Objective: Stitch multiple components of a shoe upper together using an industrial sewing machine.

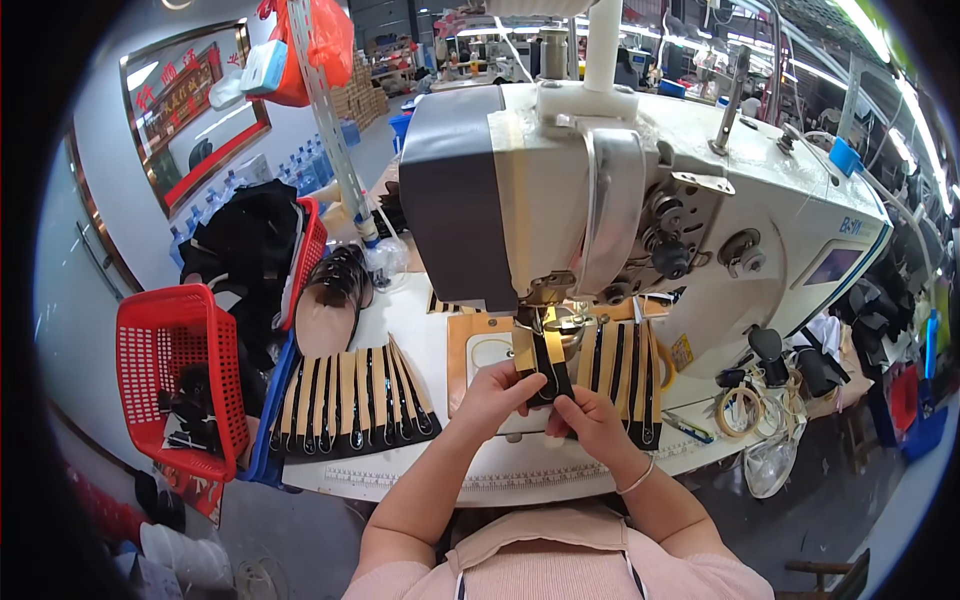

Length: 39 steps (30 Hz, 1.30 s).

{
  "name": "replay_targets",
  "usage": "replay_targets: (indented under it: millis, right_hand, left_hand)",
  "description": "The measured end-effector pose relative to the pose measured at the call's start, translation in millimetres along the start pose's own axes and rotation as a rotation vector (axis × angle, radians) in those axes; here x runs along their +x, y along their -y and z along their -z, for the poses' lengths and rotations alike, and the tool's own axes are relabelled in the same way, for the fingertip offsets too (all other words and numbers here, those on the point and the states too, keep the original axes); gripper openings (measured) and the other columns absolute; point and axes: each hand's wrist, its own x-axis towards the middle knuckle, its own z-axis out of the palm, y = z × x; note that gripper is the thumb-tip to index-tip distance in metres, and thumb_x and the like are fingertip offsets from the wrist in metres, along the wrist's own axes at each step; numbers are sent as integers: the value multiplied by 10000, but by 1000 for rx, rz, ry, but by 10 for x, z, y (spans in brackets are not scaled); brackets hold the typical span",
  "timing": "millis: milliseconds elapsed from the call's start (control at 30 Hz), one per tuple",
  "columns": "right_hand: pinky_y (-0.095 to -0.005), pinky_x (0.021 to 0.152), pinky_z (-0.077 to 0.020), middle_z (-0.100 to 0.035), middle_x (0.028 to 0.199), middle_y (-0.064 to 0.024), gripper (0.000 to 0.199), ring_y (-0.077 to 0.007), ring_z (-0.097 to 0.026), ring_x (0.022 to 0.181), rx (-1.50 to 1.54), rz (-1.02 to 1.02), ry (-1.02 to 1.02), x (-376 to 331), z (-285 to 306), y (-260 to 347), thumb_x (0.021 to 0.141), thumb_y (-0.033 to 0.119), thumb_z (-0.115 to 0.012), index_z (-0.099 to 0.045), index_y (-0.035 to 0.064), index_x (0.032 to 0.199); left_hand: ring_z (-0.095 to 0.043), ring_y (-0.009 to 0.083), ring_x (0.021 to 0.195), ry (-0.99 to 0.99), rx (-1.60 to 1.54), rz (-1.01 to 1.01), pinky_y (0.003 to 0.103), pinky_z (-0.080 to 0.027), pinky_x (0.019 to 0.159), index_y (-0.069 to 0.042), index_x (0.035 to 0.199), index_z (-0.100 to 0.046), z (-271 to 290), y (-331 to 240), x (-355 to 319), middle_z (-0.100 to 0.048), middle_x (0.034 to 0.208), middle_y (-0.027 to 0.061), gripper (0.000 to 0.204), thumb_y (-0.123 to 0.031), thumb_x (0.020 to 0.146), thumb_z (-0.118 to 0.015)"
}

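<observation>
Both my hands are at the sewing machine (450, 200), just in front of its lit needle area (545, 318). Between them is a black-and-tan strap piece (560, 382), its far end under the presser foot. My left hand (492, 395) grips its left side, thumb on top. At the near right edge, the fingers of my right hand (592, 418) pinch it. A fan of similar black-and-tan strips (350, 405) lies to my left on the white table. More strips (640, 385) lie beside my right hand, partly behind the piece and the machine.
A glossy black shoe (340, 290) stands behind the left strips. Red baskets (178, 300) with black scraps and a blue tray (262, 440) crowd the left edge. Tape rolls (739, 411) and a pen-like tool (690, 428) lie right. A ruler strip (500, 480) follows the front edge.
</observation>
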Motion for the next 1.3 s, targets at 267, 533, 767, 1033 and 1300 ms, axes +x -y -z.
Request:
replay_targets:
  millis: [267, 533, 767, 1033, 1300]
  right_hand:
    - [-336, 714, -408, -521, 934, -29, 198, -218, -504, 846, -1381, 1133, -322, 120, 117, 230, 669, 116, -653, -615, 98, 862]
    - [-320, 745, -385, -548, 899, 28, 257, -153, -524, 847, -1499, 1277, -300, 90, 116, 305, 645, 140, -626, -629, 127, 902]
    - [-337, 734, -372, -543, 871, 46, 295, -156, -506, 833, -1473, 1232, -338, 250, 91, 360, 588, 86, -663, -617, 150, 872]
    - [-346, 795, -340, -537, 873, 48, 268, -146, -504, 853, -1505, 1201, -383, 343, 67, 367, 609, 89, -653, -608, 146, 867]
    - [-344, 815, -329, -550, 930, 22, 216, -164, -499, 885, -1515, 1135, -468, 317, -40, 384, 646, 97, -636, -636, 129, 860]
  left_hand:
    - [-526, 69, 560, 21, 166, 7, 198, -425, 489, 4, 864, -597, -10, -64, -28, -590, 695, 26, 188, -180, 839, -569]
    - [-535, 84, 558, 80, 56, 14, 206, -421, 483, -7, 892, -571, -10, -81, -145, -584, 713, 30, 130, -120, 850, -524]
    - [-515, 43, 547, 40, 47, -13, 174, -368, 468, -35, 840, -588, 48, -155, 43, -559, 662, -10, 138, -172, 834, -568]
    - [-494, 38, 519, 52, 122, -29, 178, -332, 440, -24, 824, -597, 154, -192, 177, -556, 646, -11, 166, -188, 814, -578]
    - [-484, 64, 500, 87, -10, -19, 185, -319, 423, -30, 821, -592, 240, -266, 381, -551, 648, 8, 131, -159, 803, -573]
